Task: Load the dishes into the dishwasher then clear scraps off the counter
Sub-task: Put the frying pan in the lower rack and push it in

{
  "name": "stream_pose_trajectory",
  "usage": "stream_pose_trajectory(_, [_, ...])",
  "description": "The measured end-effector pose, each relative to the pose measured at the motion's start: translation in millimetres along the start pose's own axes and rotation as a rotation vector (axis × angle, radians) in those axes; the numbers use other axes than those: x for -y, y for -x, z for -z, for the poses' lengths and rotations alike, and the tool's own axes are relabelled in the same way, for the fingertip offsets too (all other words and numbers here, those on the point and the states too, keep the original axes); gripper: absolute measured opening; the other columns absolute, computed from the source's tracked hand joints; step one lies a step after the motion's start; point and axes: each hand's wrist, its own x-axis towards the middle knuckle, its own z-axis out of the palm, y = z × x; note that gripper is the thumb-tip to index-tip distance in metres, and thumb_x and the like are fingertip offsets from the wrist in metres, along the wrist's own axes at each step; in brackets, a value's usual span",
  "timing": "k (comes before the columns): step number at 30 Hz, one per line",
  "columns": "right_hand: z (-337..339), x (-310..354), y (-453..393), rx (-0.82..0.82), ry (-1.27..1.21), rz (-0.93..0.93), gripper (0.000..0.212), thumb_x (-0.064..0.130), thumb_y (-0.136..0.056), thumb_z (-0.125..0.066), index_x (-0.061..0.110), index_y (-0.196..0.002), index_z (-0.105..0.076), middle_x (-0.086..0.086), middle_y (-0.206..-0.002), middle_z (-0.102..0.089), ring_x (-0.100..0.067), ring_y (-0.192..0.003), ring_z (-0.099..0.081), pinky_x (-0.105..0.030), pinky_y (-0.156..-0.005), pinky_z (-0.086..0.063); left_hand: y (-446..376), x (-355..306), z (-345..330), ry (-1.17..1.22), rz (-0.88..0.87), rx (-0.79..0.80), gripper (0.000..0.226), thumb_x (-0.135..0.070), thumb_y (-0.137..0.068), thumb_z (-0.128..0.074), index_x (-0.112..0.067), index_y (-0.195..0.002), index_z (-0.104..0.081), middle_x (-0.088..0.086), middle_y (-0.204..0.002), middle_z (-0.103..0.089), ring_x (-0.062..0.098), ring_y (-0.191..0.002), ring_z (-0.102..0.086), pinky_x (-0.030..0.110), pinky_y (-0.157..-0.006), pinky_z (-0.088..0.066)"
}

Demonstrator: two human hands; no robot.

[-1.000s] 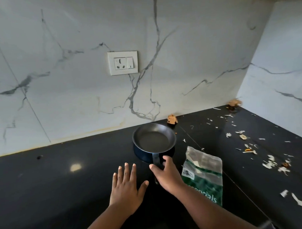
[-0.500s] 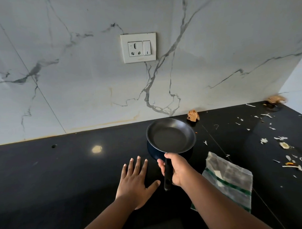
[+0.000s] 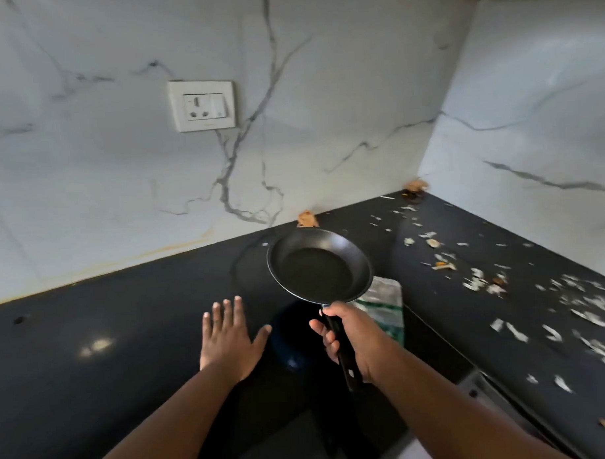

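Black counter (image 3: 94,391) nearest: left hand (image 3: 229,338) flat, fingers spread. Right hand (image 3: 353,341) has its grip wrapped round the frying pan (image 3: 319,265) handle, pan raised above the counter. Scraps (image 3: 495,284) litter the right side beyond.

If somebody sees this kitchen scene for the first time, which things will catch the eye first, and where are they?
First the black pan, held in mid-air at the centre by the right hand gripping its handle. Next, the pale scraps strewn over the dark counter on the right. The left hand is spread open just left of the pan, and a white socket sits on the marble wall.
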Motion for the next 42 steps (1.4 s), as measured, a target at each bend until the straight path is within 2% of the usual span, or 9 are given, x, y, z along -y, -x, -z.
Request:
stream_pose_trajectory(5, [57.5, -31.8, 82.7, -0.135, -0.037, 0.121, 0.006, 0.018, -0.094, -0.049, 0.013, -0.093, -0.052, -0.008, -0.07, -0.066, -0.008, -0.038, -0.044, -0.016, -0.033, -0.033, 50.4, -54.1, -3.6, 0.122, -0.211, 0.003, 0.086, -0.065, -0.093, -0.024, -0.011, -0.152, 0.006, 0.008, -0.161, 0.002, 0.024, -0.147, 0.012, 0.04, -0.118, 0.01])
stream_pose_trajectory(11, [139.9, -78.5, 167.8, -0.292, -0.229, 0.198, 0.003, 0.017, -0.091, -0.045, 0.014, -0.091, -0.047, -0.009, -0.068, -0.069, -0.011, -0.037, -0.044, -0.015, -0.034, -0.033, 145.4, -168.3, -20.0, 0.209, -0.645, 0.058, 0.104, -0.078, -0.073, 0.002, -0.011, -0.153, -0.001, 0.008, -0.161, -0.004, 0.025, -0.148, 0.005, 0.038, -0.116, 0.009])
stream_pose_trajectory(14, [184.6, -106.1, 214.9, -0.375, -0.315, 0.245, 0.005, 0.014, -0.087, -0.042, 0.013, -0.088, -0.047, -0.006, -0.07, -0.065, -0.012, -0.039, -0.044, -0.015, -0.036, -0.031, 204.4, -221.4, -29.6, 0.235, -0.784, 0.142, 0.109, -0.082, -0.077, 0.006, -0.006, -0.151, -0.02, 0.016, -0.156, -0.023, 0.033, -0.145, -0.017, 0.044, -0.117, -0.007])
stream_pose_trajectory(18, [251.1, -155.9, 291.1, -0.497, -0.375, 0.287, 0.018, 0.015, -0.081, -0.041, 0.008, -0.095, -0.049, -0.006, -0.072, -0.061, -0.015, -0.045, -0.043, -0.017, -0.04, -0.033, 293.8, -282.0, -51.6, 0.198, -0.975, 0.263, 0.094, -0.071, -0.09, -0.009, 0.002, -0.136, -0.047, 0.024, -0.136, -0.051, 0.044, -0.126, -0.048, 0.055, -0.102, -0.035])
stream_pose_trajectory(27, [386.5, -347.1, 509.7, -0.93, -0.483, 0.32, 0.017, 0.013, -0.078, -0.043, 0.007, -0.064, -0.049, -0.008, -0.058, -0.049, -0.018, -0.036, -0.041, -0.017, -0.039, -0.03, 595.8, -403.0, -104.8, 0.553, -1.541, 0.677, 0.039, -0.044, -0.084, -0.059, -0.021, -0.115, -0.066, -0.003, -0.118, -0.065, 0.017, -0.115, -0.057, 0.036, -0.101, -0.042])
stream_pose_trajectory(30, [409.5, -403.4, 568.8, -1.125, -0.598, 0.329, 0.02, 0.008, -0.079, -0.045, 0.005, -0.061, -0.051, -0.006, -0.05, -0.049, -0.02, -0.037, -0.041, -0.018, -0.039, -0.032, 687.4, -416.7, -122.6, 0.346, -1.72, 0.667, 0.035, -0.044, -0.083, -0.053, -0.023, -0.104, -0.07, 0.003, -0.107, -0.07, 0.021, -0.107, -0.059, 0.036, -0.095, -0.043])
stream_pose_trajectory(33, [424.0, -452.4, 616.8, -1.278, -0.715, 0.319, 0.018, 0.007, -0.079, -0.048, 0.004, -0.062, -0.054, -0.005, -0.047, -0.05, -0.02, -0.038, -0.042, -0.019, -0.039, -0.034, 755.9, -428.5, -143.9, 0.006, -1.909, 0.598, 0.075, -0.073, -0.079, -0.016, -0.032, -0.127, -0.058, 0.001, -0.128, -0.059, 0.025, -0.124, -0.048, 0.04, -0.102, -0.035])
stream_pose_trajectory(37, [438.0, -507.6, 658.0, -1.447, -0.931, 0.343, 0.017, 0.005, -0.08, -0.046, 0.004, -0.064, -0.052, -0.008, -0.051, -0.052, -0.02, -0.036, -0.042, -0.02, -0.038, -0.034, 825.7, -447.7, -156.6, -0.123, -1.958, 0.681, 0.125, -0.089, -0.057, 0.018, -0.018, -0.15, -0.027, 0.006, -0.155, -0.028, 0.023, -0.144, -0.02, 0.038, -0.118, -0.01])
stream_pose_trajectory(42, [455.6, -557.7, 677.6, -1.613, -1.176, 0.284, 0.018, 0.005, -0.082, -0.046, 0.003, -0.066, -0.053, -0.01, -0.052, -0.054, -0.02, -0.036, -0.045, -0.022, -0.04, -0.037, 880.0, -469.9, -170.5, -0.316, -2.108, 0.775, 0.083, -0.066, -0.093, -0.02, -0.012, -0.154, 0.0, 0.011, -0.161, 0.0, 0.027, -0.148, 0.001, 0.039, -0.118, 0.002])
